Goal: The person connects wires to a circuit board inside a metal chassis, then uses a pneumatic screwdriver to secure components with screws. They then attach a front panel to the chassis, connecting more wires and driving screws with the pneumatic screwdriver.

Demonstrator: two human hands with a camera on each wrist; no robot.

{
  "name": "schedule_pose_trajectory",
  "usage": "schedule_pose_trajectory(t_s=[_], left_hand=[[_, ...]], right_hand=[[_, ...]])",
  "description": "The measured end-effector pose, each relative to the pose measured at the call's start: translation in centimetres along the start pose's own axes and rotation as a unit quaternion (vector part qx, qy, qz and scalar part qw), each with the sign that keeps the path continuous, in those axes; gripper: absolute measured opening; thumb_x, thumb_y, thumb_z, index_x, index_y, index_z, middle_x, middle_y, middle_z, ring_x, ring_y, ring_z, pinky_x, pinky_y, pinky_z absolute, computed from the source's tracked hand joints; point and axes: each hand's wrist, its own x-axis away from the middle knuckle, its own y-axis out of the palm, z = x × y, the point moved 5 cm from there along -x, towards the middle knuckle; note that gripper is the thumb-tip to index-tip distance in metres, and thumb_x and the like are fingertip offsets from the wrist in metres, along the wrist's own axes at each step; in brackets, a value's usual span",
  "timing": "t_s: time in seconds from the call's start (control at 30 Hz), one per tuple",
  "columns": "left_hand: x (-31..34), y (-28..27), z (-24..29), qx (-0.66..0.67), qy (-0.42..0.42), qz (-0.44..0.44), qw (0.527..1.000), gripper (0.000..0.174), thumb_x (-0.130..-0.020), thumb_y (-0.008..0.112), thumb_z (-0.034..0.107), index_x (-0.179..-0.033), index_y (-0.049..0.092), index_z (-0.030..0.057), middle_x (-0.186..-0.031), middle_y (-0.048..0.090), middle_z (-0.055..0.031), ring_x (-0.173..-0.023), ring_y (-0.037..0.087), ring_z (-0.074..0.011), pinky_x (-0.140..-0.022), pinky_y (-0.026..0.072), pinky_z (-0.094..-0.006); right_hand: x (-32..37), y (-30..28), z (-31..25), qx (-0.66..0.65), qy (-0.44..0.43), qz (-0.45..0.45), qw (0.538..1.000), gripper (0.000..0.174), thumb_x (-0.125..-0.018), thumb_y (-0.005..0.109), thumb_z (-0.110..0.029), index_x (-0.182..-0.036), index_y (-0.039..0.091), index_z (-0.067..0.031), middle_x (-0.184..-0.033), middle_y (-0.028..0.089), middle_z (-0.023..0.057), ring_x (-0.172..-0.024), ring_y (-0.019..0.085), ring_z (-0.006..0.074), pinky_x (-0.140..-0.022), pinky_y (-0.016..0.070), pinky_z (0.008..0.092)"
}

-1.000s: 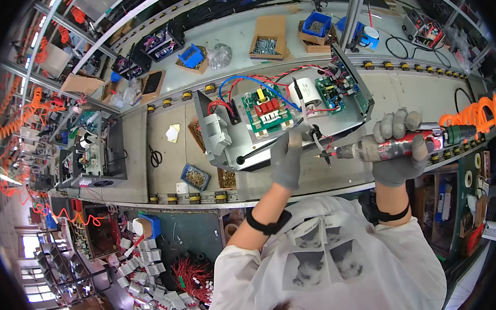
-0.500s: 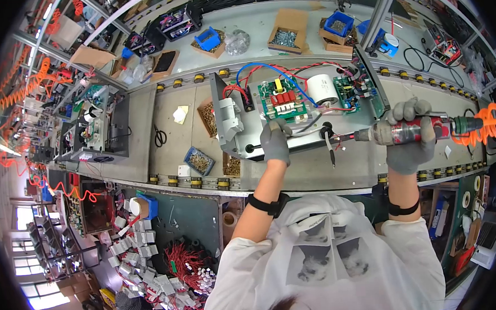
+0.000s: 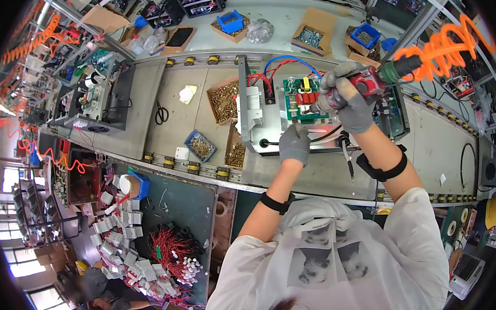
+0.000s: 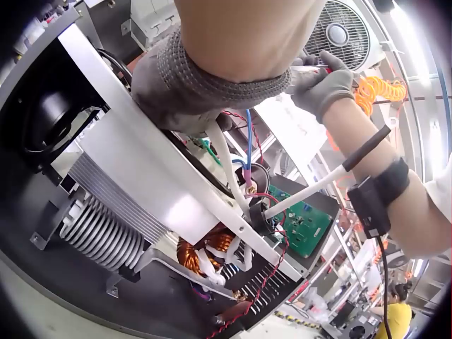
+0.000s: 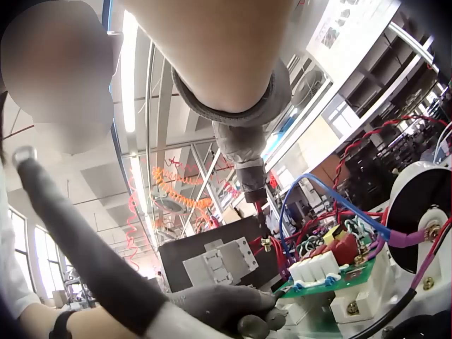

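Note:
In the head view my gloved left hand [image 3: 295, 144] is at the front edge of a green circuit board [image 3: 291, 108], its fingers pinching a cable [image 3: 325, 135] that runs toward the grommet. The board sits in an opened metal chassis [image 3: 243, 70]. My gloved right hand [image 3: 356, 107] grips a red and grey air screwdriver [image 3: 366, 83], tilted with its nose over the board. In the right wrist view the screwdriver [image 5: 248, 178] points down, a small brass-coloured piece [image 5: 266, 244] just below its bit. A white cable with a black end [image 4: 364, 150] sticks out of the chassis panel.
An orange coiled hose [image 3: 437, 52] trails from the screwdriver. Boxes of screws [image 3: 225, 101] and a blue screw bin [image 3: 200, 145] stand left of the chassis, near scissors [image 3: 161, 113]. Another chassis [image 3: 94, 102] is farther left. A large white capacitor [image 5: 417, 191] rises beside the board.
My right hand has brought the screwdriver from the chassis's right front up and left over the board. My left hand has moved to the board's front edge with the cable. The head view has shifted.

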Motion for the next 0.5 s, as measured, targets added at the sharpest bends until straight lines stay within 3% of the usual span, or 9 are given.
schedule_pose_trajectory(t_s=[0.1, 0.17, 0.23, 0.33, 0.47, 0.5], left_hand=[[-0.2, -0.1, -0.1, 0.019, -0.002, -0.026, 0.999, 0.039, -0.091, 0.039, 0.031, -0.08, 0.06, 0.0006, -0.062, 0.06, -0.0116, -0.06, 0.057, -0.0216, -0.061, 0.0446, -0.034], [-0.2, -0.1, -0.3, 0.041, -0.006, -0.046, 0.998, 0.039, -0.091, 0.038, 0.031, -0.081, 0.06, 0.0007, -0.063, 0.06, -0.0116, -0.06, 0.058, -0.0217, -0.061, 0.0447, -0.0339], [-0.3, 0.0, -0.4, 0.046, -0.024, -0.096, 0.994, 0.033, -0.088, 0.04, 0.029, -0.09, 0.061, 0.0038, -0.081, 0.064, -0.0193, -0.08, 0.061, -0.0365, -0.073, 0.0456, -0.0437], [-0.3, 0.1, -0.6, 0.045, -0.002, -0.092, 0.995, 0.034, -0.089, 0.039, 0.03, -0.089, 0.061, 0.0046, -0.079, 0.064, -0.0176, -0.079, 0.061, -0.0358, -0.073, 0.0463, -0.0427], [-0.4, 0.0, -0.5, 0.04, -0.009, -0.112, 0.993, 0.035, -0.09, 0.037, 0.03, -0.088, 0.061, 0.0053, -0.075, 0.064, -0.0156, -0.078, 0.061, -0.0344, -0.072, 0.0466, -0.0424], [-0.5, 0.0, -0.5, 0.051, 0.01, -0.114, 0.992, 0.036, -0.091, 0.036, 0.03, -0.086, 0.059, 0.0034, -0.069, 0.063, -0.0126, -0.07, 0.06, -0.0276, -0.068, 0.0464, -0.0382]], right_hand=[[-0.4, 0.5, 2.2, -0.003, 0.04, 0.001, 0.999, 0.014, -0.079, 0.059, -0.004, -0.092, 0.053, -0.0026, -0.081, 0.058, 0.008, -0.074, 0.058, 0.017, -0.068, 0.0485, 0.0313], [-0.6, 1.0, 2.8, 0.002, 0.013, -0.004, 1.0, 0.014, -0.079, 0.06, -0.003, -0.092, 0.054, -0.0029, -0.081, 0.059, 0.0081, -0.074, 0.058, 0.0167, -0.068, 0.0485, 0.0303], [-0.6, 0.7, 3.5, 0.011, 0.032, -0.024, 0.999, 0.015, -0.08, 0.06, -0.003, -0.093, 0.053, -0.0033, -0.081, 0.06, 0.0083, -0.074, 0.058, 0.0166, -0.068, 0.0487, 0.0306], [-0.5, 0.2, 4.4, 0.036, 0.034, -0.018, 0.999, 0.016, -0.08, 0.059, -0.002, -0.094, 0.053, -0.0034, -0.082, 0.06, 0.0085, -0.074, 0.058, 0.0163, -0.069, 0.0486, 0.0309], [-0.3, 0.6, 4.5, 0.023, 0.073, -0.026, 0.997, 0.016, -0.08, 0.059, -0.001, -0.095, 0.053, -0.0032, -0.083, 0.059, 0.008, -0.068, 0.056, 0.0139, -0.059, 0.0471, 0.0274], [-0.3, 1.0, 4.5, 0.036, 0.097, -0.033, 0.994, 0.016, -0.08, 0.059, -0.002, -0.095, 0.053, -0.0031, -0.083, 0.059, 0.0074, -0.065, 0.055, 0.0126, -0.054, 0.0457, 0.0258]])
